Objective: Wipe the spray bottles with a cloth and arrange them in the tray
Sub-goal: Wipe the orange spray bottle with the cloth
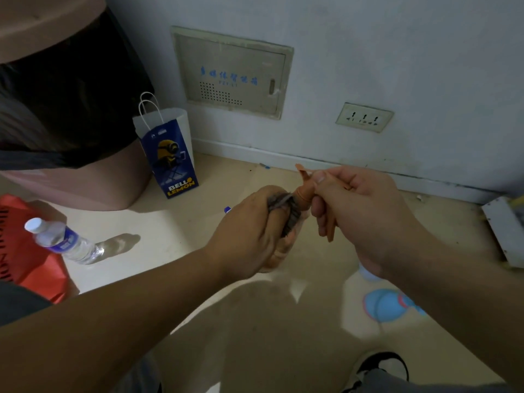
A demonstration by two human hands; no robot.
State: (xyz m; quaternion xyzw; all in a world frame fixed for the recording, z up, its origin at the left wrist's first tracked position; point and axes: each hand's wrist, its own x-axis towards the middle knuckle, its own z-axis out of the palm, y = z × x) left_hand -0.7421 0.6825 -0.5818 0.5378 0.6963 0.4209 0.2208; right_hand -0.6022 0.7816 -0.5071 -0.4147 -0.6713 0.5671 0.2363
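Most of the bottle [304, 194] is hidden: its clear body shows only as a pale sliver below the left hand [249, 236], whose fingers curl round a grey cloth [280, 201] pressed against it. The right hand [360, 211] wraps the orange spray head, thumb on top, with the trigger tip poking out under the fingers. Held above the floor [175, 231] between both hands, the bottle's long axis runs from the left palm up toward the wall [368, 66]; the nozzle [300, 167] points away and leftward. A blurred blue shape [388, 306], cut by the right forearm, is hard to make out.
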